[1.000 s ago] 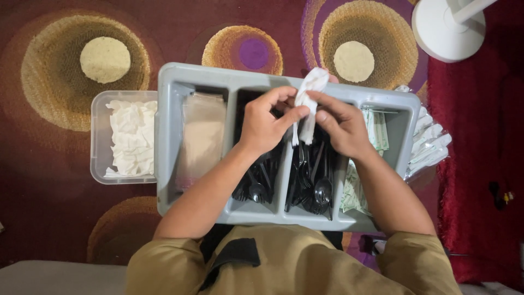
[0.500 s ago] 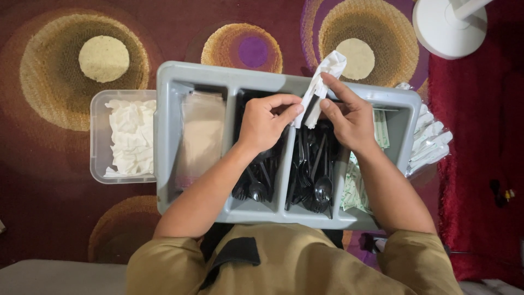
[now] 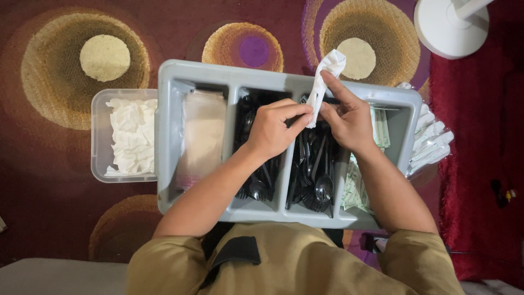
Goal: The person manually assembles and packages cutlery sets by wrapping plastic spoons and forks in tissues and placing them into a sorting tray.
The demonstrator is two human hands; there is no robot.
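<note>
Both hands pinch a crumpled white napkin (image 3: 322, 87) above the grey tray (image 3: 169, 136). Left hand (image 3: 275, 128) grips its lower end with closed fingers; right hand (image 3: 349, 117) holds it higher, forefinger stretched along it.

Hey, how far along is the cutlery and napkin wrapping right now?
Done, it seems: wrapped white bundles lie right of the grey tray. In hand: the left hand and right hand hold a white napkin above the tray. Left: many black spoons fill the tray, and the clear tub holds more napkins.
</note>
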